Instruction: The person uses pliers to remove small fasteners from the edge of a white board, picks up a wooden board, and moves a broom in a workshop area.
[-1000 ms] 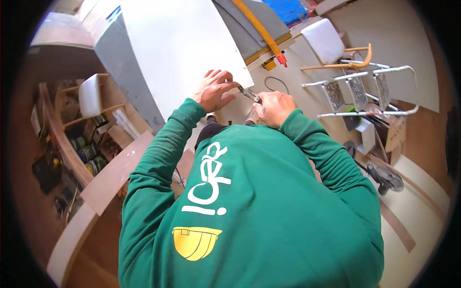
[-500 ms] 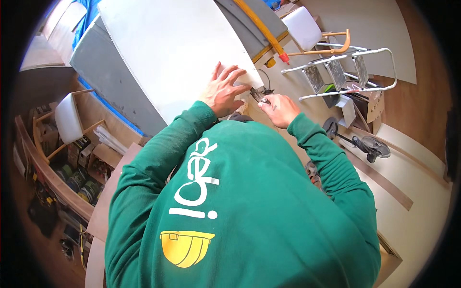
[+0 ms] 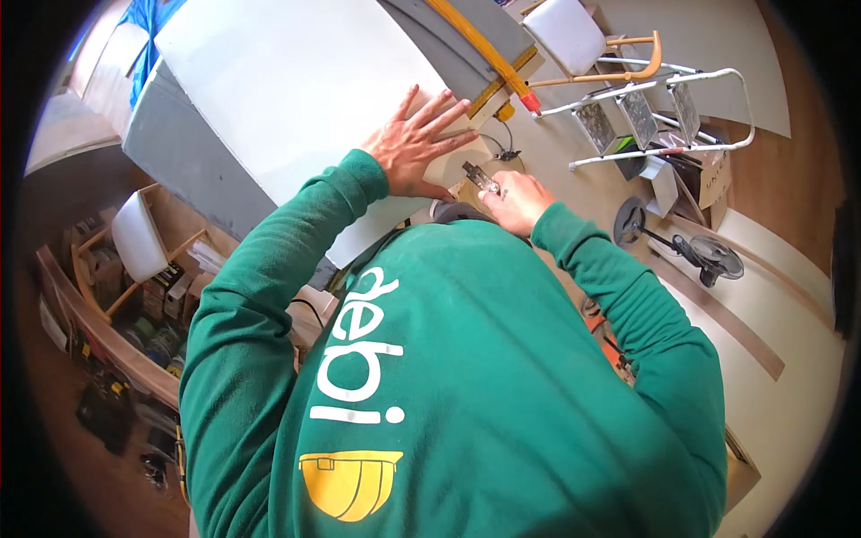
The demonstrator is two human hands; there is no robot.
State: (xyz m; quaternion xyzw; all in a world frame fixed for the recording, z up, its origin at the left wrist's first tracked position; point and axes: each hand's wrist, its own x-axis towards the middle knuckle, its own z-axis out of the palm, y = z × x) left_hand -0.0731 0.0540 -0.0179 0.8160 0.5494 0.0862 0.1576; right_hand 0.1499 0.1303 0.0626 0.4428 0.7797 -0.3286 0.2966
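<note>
My left hand (image 3: pixel 420 142) lies with fingers spread on the near right edge of a large white panel (image 3: pixel 287 81). A grey board (image 3: pixel 193 148) shows beneath the panel's left side. In my right hand (image 3: pixel 522 203) is a small metal pliers-like tool (image 3: pixel 482 177). Its head points up and left, just right of the panel's edge and apart from it. The exact kind of tool cannot be made out. My right fingers are wrapped round its handle, and part of the tool is hidden in them.
A yellow bar (image 3: pixel 475 40) with a red end lies beyond the panel. A white step ladder (image 3: pixel 637 117), a padded chair (image 3: pixel 563 36) and a black fan (image 3: pixel 708 260) stand right. Another chair (image 3: pixel 139 238) and a curved wooden edge (image 3: pixel 108 327) are left.
The tool has come away from the panel's edge, still in my right hand. My left hand has moved slightly up, its fingers spreading wider. My view has shifted a little.
</note>
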